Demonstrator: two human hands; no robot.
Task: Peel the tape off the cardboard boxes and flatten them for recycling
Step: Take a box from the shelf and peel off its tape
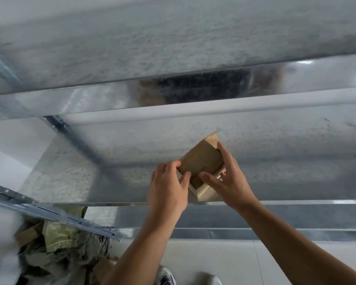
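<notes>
From my remote seat, the small brown cardboard box (200, 161) sits on the grey galvanised metal shelf (111, 161), close to its front lip and just right of centre in the head view. What matters for the next move is how it lies. Its long axis runs diagonally, from a near corner at about 7 o'clock to a far end at about 1 o'clock, where a short raised cardboard flap (213, 138) stands up.

Both hands are on the box at its near end, one on each side of that axis. The left hand (168, 188) comes in from 8 o'clock, its fingers curled over the left edge and its thumb pressed on the top face. The right hand (230, 182) comes in from 4 o'clock, its thumb on the top face near the left thumb and its fingers spread along the right wall toward the far flap. I judge both hands to be holding the box. Neither is clearly nearer, though the right hand reaches further along it.

I cannot make out any tape, only a pale edge at the near corner. I judge that opening the box will mean working along the diagonal toward 1 o'clock. A heap of crumpled paper and cardboard scraps (60, 251) lies at 7 o'clock, below the shelf.
</notes>
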